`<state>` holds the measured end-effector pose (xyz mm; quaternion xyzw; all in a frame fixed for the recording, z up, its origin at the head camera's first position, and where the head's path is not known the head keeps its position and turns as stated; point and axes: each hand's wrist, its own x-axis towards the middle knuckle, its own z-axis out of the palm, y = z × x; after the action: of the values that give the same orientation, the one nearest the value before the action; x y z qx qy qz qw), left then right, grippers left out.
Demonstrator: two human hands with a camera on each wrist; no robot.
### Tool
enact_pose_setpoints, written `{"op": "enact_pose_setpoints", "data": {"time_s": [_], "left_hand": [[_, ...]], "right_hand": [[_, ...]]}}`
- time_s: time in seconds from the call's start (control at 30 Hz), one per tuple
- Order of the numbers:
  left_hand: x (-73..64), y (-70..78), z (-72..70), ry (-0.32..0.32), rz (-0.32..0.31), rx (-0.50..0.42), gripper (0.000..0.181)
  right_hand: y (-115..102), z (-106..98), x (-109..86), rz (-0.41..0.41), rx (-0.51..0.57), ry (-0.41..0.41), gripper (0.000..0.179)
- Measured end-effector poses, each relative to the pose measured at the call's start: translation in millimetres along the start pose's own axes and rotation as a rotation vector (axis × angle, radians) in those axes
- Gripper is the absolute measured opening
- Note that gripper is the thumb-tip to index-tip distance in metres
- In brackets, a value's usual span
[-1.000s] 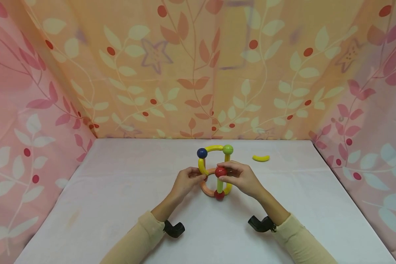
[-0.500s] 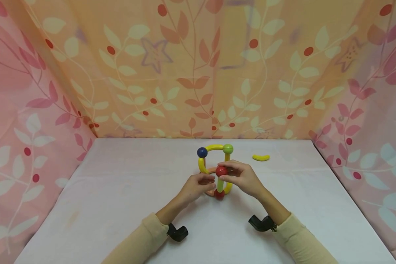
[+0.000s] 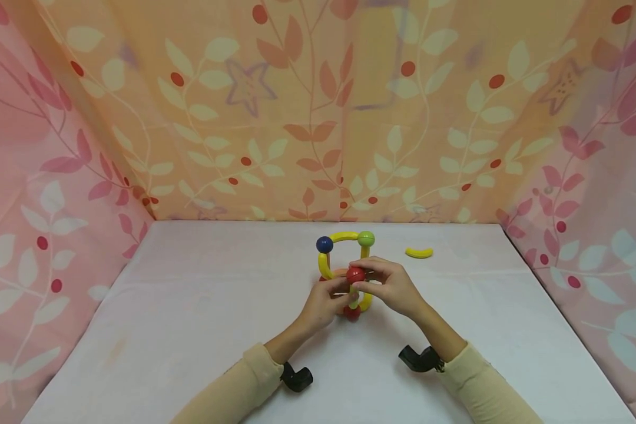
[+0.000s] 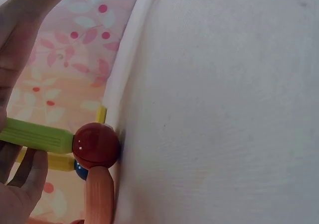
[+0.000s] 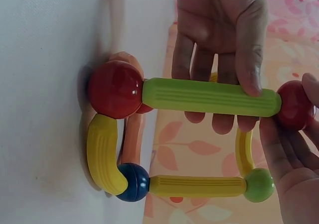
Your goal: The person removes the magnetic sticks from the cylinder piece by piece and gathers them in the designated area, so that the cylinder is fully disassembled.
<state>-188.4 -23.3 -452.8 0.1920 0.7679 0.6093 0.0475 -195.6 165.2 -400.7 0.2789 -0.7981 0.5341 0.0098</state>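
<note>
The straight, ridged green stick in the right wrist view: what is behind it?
Fingers of the left hand, tips showing, and part of a glossy red ball near its left end. Whatever lies directly behind the green stick is covered.

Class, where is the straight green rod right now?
In the right-wrist view, the straight green rod lies just right of centre between two red balls, pinched by the left hand.
</note>
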Motion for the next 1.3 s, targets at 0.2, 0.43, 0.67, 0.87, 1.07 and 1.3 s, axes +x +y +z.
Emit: {"op": "enact_pose_setpoints", "data": {"time_s": [0.2,0.43,0.67,0.87,1.07,1.3], "left_hand": [[0.9,4.9,2.1,0.017,0.018,0.098,0.033],[1.2,10.2,2.3,0.029,-0.055,0.106,0.032],[2.4,9.9,0.9,0.031,-0.108,0.067,0.032],[2.5,5.6,0.7,0.026,-0.116,0.046,0.031],[0.9,4.2,2.8,0.015,-0.149,0.026,0.031],[1.8,7.8,0.6,0.013,-0.167,0.04,0.032]], "right_hand": [[2.8,-0.5,0.6,-0.01,0.043,0.03,0.036],[-0.2,-14.9,6.4,0.037,0.207,0.179,0.039],[-3.7,-49.1,14.9,0.017,0.197,0.311,0.041],[30.4,-68.2,24.7,0.214,0.125,0.341,0.05],[78.5,-74.0,33.3,0.409,0.02,0.31,0.055],[108.0,-74.2,60.3,0.469,-0.191,0.214,0.05]]}}
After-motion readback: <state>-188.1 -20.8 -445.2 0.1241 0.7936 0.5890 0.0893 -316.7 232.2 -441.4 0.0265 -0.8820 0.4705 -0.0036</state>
